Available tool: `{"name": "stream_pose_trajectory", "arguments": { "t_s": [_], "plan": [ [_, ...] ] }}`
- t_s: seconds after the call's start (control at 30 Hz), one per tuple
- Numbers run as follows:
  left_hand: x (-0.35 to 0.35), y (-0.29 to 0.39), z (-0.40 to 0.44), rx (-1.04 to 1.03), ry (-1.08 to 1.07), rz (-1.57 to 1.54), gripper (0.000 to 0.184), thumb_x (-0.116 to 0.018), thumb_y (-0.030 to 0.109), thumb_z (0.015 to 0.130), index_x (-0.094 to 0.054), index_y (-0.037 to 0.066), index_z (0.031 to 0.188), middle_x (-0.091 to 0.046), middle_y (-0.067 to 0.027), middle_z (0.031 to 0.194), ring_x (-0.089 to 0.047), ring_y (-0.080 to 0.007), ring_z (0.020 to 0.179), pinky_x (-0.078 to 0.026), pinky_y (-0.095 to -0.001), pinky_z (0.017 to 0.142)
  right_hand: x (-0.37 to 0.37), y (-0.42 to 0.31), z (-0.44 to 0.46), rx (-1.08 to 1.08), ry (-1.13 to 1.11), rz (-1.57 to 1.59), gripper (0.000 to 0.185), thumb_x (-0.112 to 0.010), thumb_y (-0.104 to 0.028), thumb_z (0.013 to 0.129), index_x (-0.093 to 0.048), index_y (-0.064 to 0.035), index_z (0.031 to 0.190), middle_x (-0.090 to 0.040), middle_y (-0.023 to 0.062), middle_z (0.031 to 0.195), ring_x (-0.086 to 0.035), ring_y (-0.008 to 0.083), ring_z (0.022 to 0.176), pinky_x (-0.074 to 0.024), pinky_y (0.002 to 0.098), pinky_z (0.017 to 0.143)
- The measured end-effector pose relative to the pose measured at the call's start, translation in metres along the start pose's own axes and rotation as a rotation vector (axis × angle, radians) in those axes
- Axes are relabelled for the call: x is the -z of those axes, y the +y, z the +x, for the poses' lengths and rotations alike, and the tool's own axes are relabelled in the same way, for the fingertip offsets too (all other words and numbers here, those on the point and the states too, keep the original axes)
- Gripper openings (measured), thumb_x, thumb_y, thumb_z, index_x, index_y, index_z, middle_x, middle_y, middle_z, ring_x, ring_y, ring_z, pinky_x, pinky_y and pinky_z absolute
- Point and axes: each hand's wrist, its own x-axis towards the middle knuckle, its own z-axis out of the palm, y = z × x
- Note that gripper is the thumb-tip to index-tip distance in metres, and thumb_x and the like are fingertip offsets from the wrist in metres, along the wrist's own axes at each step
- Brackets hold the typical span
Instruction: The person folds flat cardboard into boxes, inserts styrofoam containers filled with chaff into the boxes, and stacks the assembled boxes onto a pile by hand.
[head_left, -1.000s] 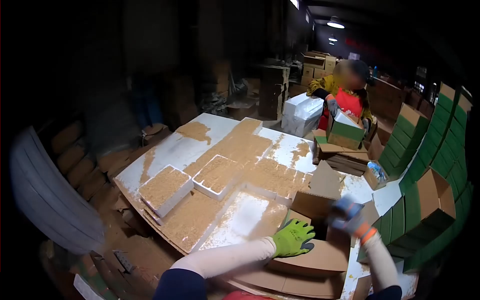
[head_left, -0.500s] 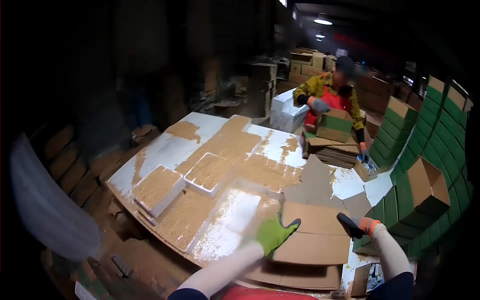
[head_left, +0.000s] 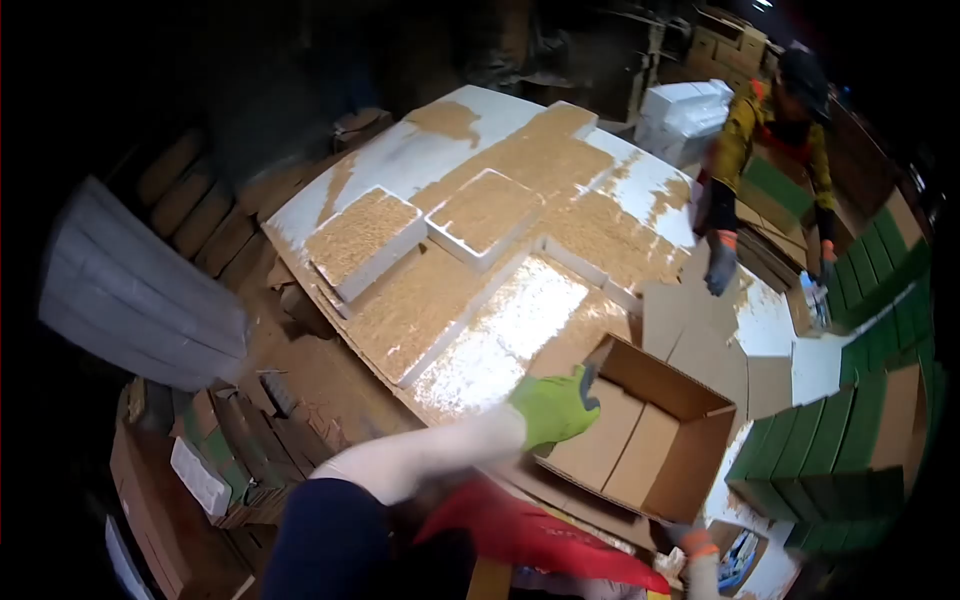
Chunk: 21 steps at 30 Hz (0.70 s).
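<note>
An open cardboard box (head_left: 612,440) stands in front of me on the near side of the table, its inside facing up. My left hand (head_left: 558,408), in a green glove with dark fingertips, grips the box's left wall, thumb over the edge. Low at the box's near right corner is my right hand (head_left: 682,538), in a dark glove with an orange cuff; its fingers are blurred and partly hidden. Beside that hand sits a small carton (head_left: 765,562) holding blue and white packets (head_left: 738,556). Flat cardboard (head_left: 580,492) lies under the box.
Sawdust-like grains cover much of the white table (head_left: 390,115) and fill white trays (head_left: 365,230). Green-and-brown boxes (head_left: 810,430) line the right. Across the table, a co-worker (head_left: 745,135) reaches over cardboard. More folded cartons (head_left: 235,440) stand at lower left.
The flat-looking cardboard between my hands now stands as an open box. My right hand has moved down toward the packets. My view has turned down and leftward. The co-worker's gloved hand has come forward.
</note>
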Motion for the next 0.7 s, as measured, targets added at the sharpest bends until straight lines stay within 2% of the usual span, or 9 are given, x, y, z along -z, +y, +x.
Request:
{"name": "stream_pose_trajectory", "arguments": {
  "t_s": [0.07,0.1,0.17,0.23,0.3,0.33,0.47,0.6,0.7],
  "plan": [
    [0.004,-0.003,0.006,-0.018,0.026,-0.045,0.076,-0.044,0.047,0.095,-0.029,-0.009,0.145,-0.063,-0.0291,0.116,-0.063,-0.0391,0.108,-0.046,-0.0440,0.097,0.158,-0.060,0.053,-0.198,-0.132,-0.234,0.059,-0.060,-0.014,0.091,-0.043,-0.0006,0.145,-0.044,0.0174,0.149,-0.038,0.0303,0.139,-0.0255,0.0391,0.118],
    [0.001,-0.006,0.008,-0.022,0.037,-0.085,0.074,-0.042,0.046,0.096,-0.033,-0.012,0.141,-0.063,-0.0295,0.117,-0.062,-0.0405,0.109,-0.046,-0.0448,0.097,0.171,-0.025,0.072,-0.013,0.359,0.248,0.048,-0.055,-0.003,0.089,-0.051,-0.0001,0.137,-0.052,0.0185,0.140,-0.049,0.0302,0.128,-0.0341,0.0390,0.112],
    [-0.001,-0.010,0.009,-0.105,0.062,-0.106,0.072,-0.043,0.045,0.096,-0.037,-0.015,0.136,-0.062,-0.0314,0.118,-0.062,-0.0425,0.107,-0.046,-0.0460,0.097,0.261,-0.117,0.154,0.093,0.745,0.270,0.041,-0.054,0.002,0.089,-0.053,0.0034,0.130,-0.058,0.0183,0.128,-0.056,0.0314,0.119,-0.0416,0.0394,0.104],
    [-0.037,-0.020,0.024,-0.204,0.411,-0.041,0.071,-0.046,0.044,0.096,-0.038,-0.014,0.135,-0.061,-0.0325,0.115,-0.065,-0.0432,0.097,-0.050,-0.0472,0.089,0.300,-0.240,0.221,0.444,0.547,0.247,0.039,-0.057,-0.001,0.090,-0.054,0.0010,0.129,-0.058,0.0174,0.128,-0.058,0.0302,0.116,-0.0450,0.0376,0.100],
    [-0.043,-0.023,0.027,-0.203,0.341,-0.136,0.061,-0.043,0.039,0.100,-0.045,-0.013,0.130,-0.055,-0.0307,0.125,-0.066,-0.0428,0.089,-0.054,-0.0476,0.070,0.277,-0.343,0.294,0.552,-0.047,0.541,0.044,-0.059,0.001,0.088,-0.054,-0.0023,0.132,-0.061,0.0113,0.124,-0.061,0.0193,0.110,-0.0492,0.0314,0.093],
    [-0.048,-0.024,0.030,-0.247,0.377,-0.122,0.057,-0.044,0.038,0.099,-0.049,-0.012,0.126,-0.055,-0.0306,0.125,-0.067,-0.0418,0.087,-0.054,-0.0468,0.068,0.255,-0.398,0.328,0.612,-0.227,0.601,0.043,-0.068,-0.019,0.091,-0.056,-0.0041,0.129,-0.064,0.0153,0.120,-0.068,0.0254,0.098,-0.0548,0.0358,0.083],
    [-0.087,-0.034,0.067,-0.244,0.475,-0.413,0.067,-0.052,0.043,0.094,-0.041,-0.010,0.135,-0.064,-0.0278,0.106,-0.066,-0.0409,0.084,-0.054,-0.0471,0.073,0.080,-0.564,0.540,0.719,-0.038,0.451,0.069,-0.062,-0.043,0.095,-0.042,0.0019,0.143,-0.052,0.0261,0.137,-0.054,0.0349,0.125,-0.0427,0.0383,0.104],
    [-0.060,-0.042,0.035,-0.305,0.467,-0.405,0.065,-0.052,0.043,0.094,-0.043,-0.007,0.134,-0.063,-0.0262,0.109,-0.065,-0.0406,0.088,-0.053,-0.0475,0.076,-0.044,-0.618,0.611,0.603,0.219,0.834,0.052,-0.066,-0.034,0.094,-0.055,0.0054,0.125,-0.066,0.0128,0.106,-0.057,0.0190,0.092,-0.0483,0.0358,0.082],
    [-0.047,-0.063,0.027,-0.296,0.479,-0.427,0.063,-0.052,0.043,0.094,-0.045,-0.006,0.133,-0.062,-0.0250,0.112,-0.063,-0.0403,0.092,-0.052,-0.0477,0.078,0.001,-0.586,0.515,0.409,-0.337,1.044,0.059,-0.068,-0.043,0.091,-0.053,-0.0066,0.135,-0.066,0.0074,0.113,-0.061,0.0197,0.094,-0.0505,0.0321,0.078]
  ]
}}
